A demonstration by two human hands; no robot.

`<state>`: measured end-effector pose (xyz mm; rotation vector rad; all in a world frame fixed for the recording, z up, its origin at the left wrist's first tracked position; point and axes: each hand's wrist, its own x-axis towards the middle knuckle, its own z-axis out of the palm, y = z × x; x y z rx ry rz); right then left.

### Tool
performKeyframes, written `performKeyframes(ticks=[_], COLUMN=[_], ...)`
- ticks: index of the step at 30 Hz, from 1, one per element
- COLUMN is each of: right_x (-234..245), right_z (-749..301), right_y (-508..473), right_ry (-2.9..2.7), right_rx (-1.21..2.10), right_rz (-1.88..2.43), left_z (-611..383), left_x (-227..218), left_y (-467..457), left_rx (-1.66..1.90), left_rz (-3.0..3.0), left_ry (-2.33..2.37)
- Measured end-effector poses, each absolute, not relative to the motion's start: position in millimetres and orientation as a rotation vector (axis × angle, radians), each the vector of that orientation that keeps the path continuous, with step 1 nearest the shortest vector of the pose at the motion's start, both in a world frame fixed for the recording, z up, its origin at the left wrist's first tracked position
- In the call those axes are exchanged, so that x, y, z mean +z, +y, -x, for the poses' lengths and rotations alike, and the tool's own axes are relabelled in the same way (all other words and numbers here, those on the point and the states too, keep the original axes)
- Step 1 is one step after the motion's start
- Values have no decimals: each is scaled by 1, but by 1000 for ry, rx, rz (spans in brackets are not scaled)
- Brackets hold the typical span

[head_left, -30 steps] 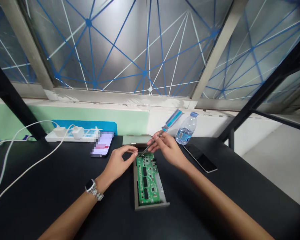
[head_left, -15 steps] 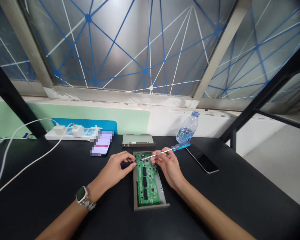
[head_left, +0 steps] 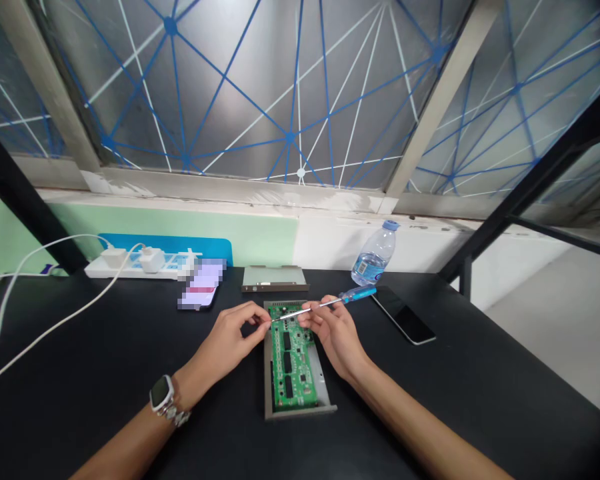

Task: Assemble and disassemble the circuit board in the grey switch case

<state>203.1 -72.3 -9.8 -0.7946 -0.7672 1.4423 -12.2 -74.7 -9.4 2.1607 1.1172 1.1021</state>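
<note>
A green circuit board (head_left: 299,363) lies in a grey metal tray-like casing (head_left: 300,415) on the black table. My right hand (head_left: 333,327) holds a screwdriver (head_left: 359,294) by its thin metal shaft; the blue clear handle points up and to the right. Its tip reaches left over the upper part of the board. There, my left hand (head_left: 243,333) pinches thumb and forefinger together right at the tip. Whatever sits between those fingertips is too small to make out.
Behind the casing lies a flat metal cover (head_left: 274,277). A water bottle (head_left: 375,255) and a dark phone (head_left: 404,315) are to the right. On the left are a lit phone (head_left: 203,285), a white power strip (head_left: 140,265) and loose white cables (head_left: 55,324).
My left thumb and forefinger have closed together at the screwdriver's tip. The whole view has shifted slightly; the board and casing stay in place on the table.
</note>
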Motion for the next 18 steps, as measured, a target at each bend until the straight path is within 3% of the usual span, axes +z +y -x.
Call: performKeyframes(ticks=[18], right_x=[-8], right_z=[-205], right_y=[-74], right_ry=[-749], right_rx=[1483], right_rz=[852], left_z=[7], left_x=[-21], left_y=[-77], left_rx=[1241], left_rz=[-1910], left_ry=[1062])
